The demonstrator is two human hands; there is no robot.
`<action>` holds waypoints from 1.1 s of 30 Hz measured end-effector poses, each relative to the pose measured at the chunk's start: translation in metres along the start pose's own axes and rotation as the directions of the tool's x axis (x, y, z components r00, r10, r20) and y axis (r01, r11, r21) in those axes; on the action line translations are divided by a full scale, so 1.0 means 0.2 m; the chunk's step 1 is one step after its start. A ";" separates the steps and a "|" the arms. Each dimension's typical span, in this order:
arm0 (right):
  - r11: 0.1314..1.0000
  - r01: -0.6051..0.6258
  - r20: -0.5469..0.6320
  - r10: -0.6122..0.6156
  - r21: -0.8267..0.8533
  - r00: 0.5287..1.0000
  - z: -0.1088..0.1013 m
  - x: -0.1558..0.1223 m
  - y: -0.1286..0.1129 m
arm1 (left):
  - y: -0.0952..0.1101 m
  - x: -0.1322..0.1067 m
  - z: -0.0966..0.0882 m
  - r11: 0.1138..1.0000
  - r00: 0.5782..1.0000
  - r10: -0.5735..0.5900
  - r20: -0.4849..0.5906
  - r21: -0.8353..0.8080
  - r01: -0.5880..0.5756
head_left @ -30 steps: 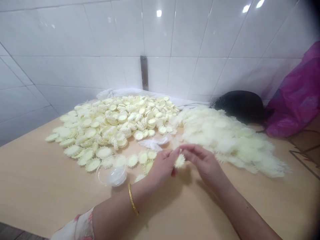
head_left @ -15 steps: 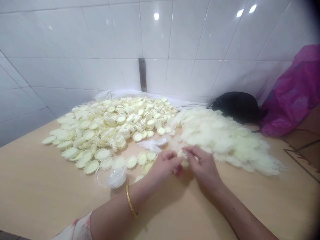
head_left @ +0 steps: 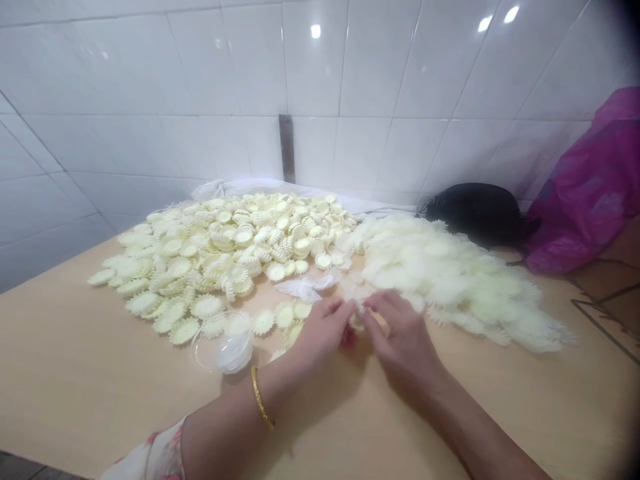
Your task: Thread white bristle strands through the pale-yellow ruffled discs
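Both my hands meet above the wooden table top [head_left: 100,380], pinching a small pale yellow frilled piece [head_left: 357,321] that my fingers mostly hide. My left hand [head_left: 323,330], with a gold bangle [head_left: 258,397] on its wrist, holds it from the left. My right hand [head_left: 403,340] holds it from the right. To the left lies a large heap of ridged, cog-edged pale yellow discs [head_left: 225,260]. A softer heap of fringed pale pieces [head_left: 450,280] lies to the right, close to my right hand. A clear plastic bowl [head_left: 231,350] stands near my left wrist.
A crumpled white scrap [head_left: 303,288] lies between the heaps. White cloth [head_left: 240,188] runs along the tiled wall, which has a metal strip [head_left: 287,148]. A black bag [head_left: 473,213] and a magenta plastic bag [head_left: 585,193] sit at the back right.
My hands have closed in around the small piece, and my fingers now cover more of it. The view has shifted only slightly.
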State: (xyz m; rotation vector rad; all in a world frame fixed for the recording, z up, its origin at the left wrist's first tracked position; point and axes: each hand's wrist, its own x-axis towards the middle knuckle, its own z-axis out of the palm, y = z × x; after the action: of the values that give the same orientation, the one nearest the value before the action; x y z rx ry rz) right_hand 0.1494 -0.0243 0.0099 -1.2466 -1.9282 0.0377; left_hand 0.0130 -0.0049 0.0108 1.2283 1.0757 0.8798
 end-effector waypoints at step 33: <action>0.334 -0.594 0.466 0.390 0.732 0.794 0.01 0.02 0.00 | -0.01 -0.01 0.02 0.997 0.999 0.024 -0.037 -0.074 -0.027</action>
State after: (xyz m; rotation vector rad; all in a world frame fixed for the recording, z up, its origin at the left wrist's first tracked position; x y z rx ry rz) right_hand 0.1483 -0.0209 0.0114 -1.0460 -1.2262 1.3690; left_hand 0.0157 -0.0080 0.0085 1.1701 1.0487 0.9564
